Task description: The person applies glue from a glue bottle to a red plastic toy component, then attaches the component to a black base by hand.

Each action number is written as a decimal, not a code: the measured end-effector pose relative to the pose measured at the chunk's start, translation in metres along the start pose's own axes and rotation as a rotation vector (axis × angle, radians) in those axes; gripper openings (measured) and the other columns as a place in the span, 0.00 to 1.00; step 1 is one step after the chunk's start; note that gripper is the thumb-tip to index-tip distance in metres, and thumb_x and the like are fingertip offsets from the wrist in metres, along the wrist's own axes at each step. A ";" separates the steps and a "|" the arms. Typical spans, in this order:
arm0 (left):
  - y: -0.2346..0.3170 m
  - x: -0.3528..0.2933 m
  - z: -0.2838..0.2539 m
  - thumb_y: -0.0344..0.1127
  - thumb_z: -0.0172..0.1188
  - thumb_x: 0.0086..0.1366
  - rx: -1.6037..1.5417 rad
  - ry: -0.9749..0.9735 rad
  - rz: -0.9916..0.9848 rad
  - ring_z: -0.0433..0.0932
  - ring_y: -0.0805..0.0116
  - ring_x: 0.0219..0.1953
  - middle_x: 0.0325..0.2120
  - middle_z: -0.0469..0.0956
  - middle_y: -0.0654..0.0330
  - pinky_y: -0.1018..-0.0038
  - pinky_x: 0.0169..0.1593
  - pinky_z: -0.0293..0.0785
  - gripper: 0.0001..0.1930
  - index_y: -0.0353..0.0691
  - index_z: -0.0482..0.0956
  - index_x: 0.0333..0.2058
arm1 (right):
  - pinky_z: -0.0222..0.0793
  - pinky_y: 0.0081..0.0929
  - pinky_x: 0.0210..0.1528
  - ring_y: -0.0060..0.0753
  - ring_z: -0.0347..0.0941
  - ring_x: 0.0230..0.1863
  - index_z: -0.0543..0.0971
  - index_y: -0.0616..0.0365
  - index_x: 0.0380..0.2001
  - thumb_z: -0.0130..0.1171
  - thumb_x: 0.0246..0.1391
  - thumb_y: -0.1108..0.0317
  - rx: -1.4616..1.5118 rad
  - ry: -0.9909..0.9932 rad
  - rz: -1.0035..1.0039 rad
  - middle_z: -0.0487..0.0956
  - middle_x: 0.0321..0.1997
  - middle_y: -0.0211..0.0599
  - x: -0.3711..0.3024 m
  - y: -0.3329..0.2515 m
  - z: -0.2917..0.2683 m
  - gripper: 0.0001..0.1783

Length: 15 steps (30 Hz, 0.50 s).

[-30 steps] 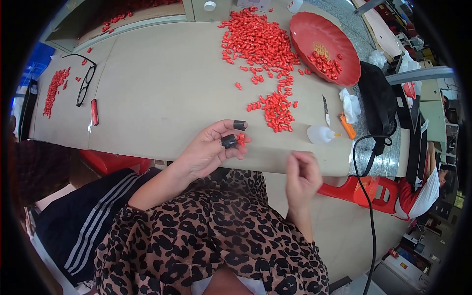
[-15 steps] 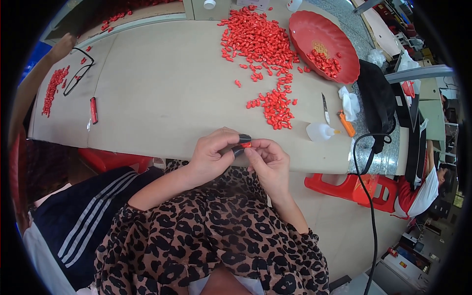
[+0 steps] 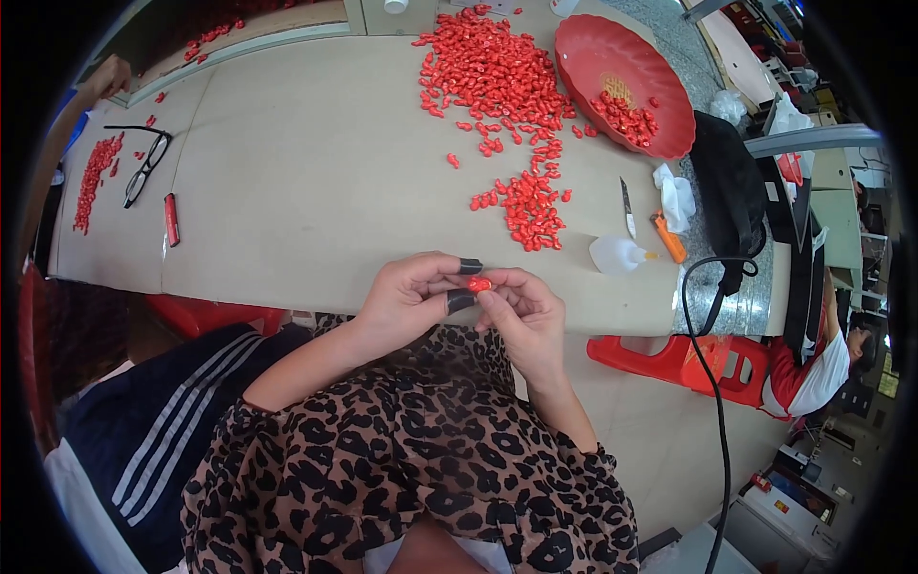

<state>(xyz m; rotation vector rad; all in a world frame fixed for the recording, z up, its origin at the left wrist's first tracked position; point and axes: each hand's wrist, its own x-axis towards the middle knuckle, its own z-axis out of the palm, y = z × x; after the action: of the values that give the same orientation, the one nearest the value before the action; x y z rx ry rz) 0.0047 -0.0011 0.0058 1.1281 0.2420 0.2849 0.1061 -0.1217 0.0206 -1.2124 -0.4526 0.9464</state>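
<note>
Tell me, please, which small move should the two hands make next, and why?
Perhaps turn the small red piece slightly with the right hand while the left hand steadies it: both hands meet at it, so it seems supported enough for fine adjustment.

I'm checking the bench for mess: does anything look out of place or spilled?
Perhaps the crumpled white wad beside the orange tool, resembling litter; and one red piece lying apart from the main heap.
</note>
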 end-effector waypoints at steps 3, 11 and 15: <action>-0.001 -0.001 -0.001 0.14 0.44 0.51 -0.009 0.013 0.035 0.70 0.70 0.41 0.35 0.67 0.59 0.78 0.46 0.67 0.13 0.28 0.67 0.37 | 0.65 0.09 0.23 0.13 0.66 0.23 0.69 0.67 0.36 0.50 0.48 0.77 -0.018 -0.009 -0.006 0.73 0.28 0.32 -0.001 0.000 -0.001 0.10; -0.002 -0.001 0.001 0.13 0.43 0.50 0.080 0.054 0.127 0.70 0.73 0.39 0.35 0.66 0.58 0.81 0.41 0.68 0.14 0.29 0.69 0.36 | 0.65 0.10 0.22 0.12 0.66 0.22 0.69 0.68 0.36 0.50 0.48 0.77 0.026 -0.033 0.009 0.72 0.27 0.32 0.000 0.001 -0.002 0.10; -0.003 0.000 -0.002 0.14 0.44 0.51 0.216 0.028 0.154 0.71 0.75 0.37 0.33 0.67 0.59 0.82 0.40 0.68 0.13 0.29 0.70 0.36 | 0.64 0.09 0.22 0.12 0.65 0.20 0.69 0.67 0.34 0.51 0.47 0.77 0.032 -0.009 0.027 0.73 0.26 0.32 -0.001 -0.003 -0.002 0.09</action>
<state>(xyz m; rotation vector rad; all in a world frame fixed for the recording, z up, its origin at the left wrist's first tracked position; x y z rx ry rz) 0.0045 -0.0002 0.0023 1.3595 0.2147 0.4186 0.1078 -0.1239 0.0233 -1.1888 -0.4272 0.9790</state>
